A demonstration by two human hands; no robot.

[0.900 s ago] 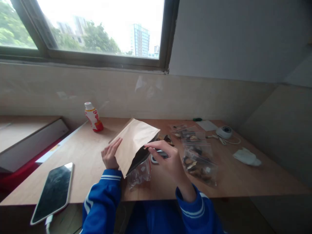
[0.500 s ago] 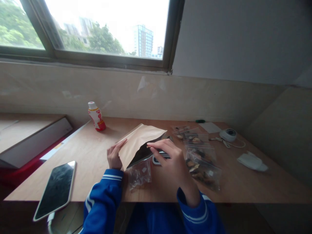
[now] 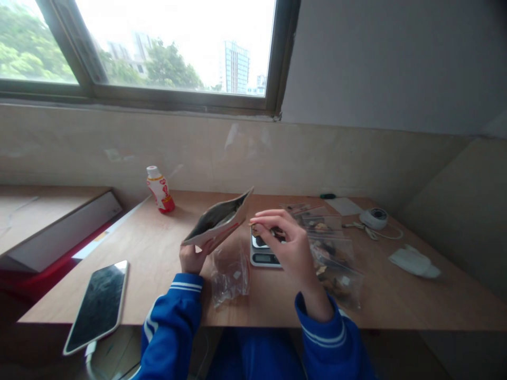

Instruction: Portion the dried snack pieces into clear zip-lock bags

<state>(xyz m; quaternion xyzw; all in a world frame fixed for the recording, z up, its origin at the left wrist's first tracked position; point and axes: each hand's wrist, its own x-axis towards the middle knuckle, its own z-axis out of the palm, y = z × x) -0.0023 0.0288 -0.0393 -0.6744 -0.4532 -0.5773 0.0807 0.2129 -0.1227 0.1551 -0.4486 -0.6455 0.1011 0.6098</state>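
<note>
A brown kraft paper pouch (image 3: 219,234) is tilted in my left hand (image 3: 193,258), which grips it from below. Its dark mouth gapes upward; what lies inside cannot be made out. Right of it, my right hand (image 3: 288,244) pinches a small yellowish-brown dried piece (image 3: 252,225) between thumb and fingertips. Beneath those fingers stands a small digital scale (image 3: 262,259) with dark pieces on its plate, partly covered by the hand. A crumpled clear plastic bag (image 3: 229,277) lies on the table near my left wrist.
Several zip bags of dried brown pieces (image 3: 338,285) lie to the right. Farther out are a white camera (image 3: 373,218) with its cable, a white cloth-like bundle (image 3: 414,262) and a paper sheet (image 3: 344,206). A red-and-white bottle (image 3: 160,191) and a phone (image 3: 98,303) are on the left.
The pouch has turned in my left hand, its mouth now tipped upward instead of toward my right hand. My right hand has moved slightly right, over the scale, and more of the scale shows.
</note>
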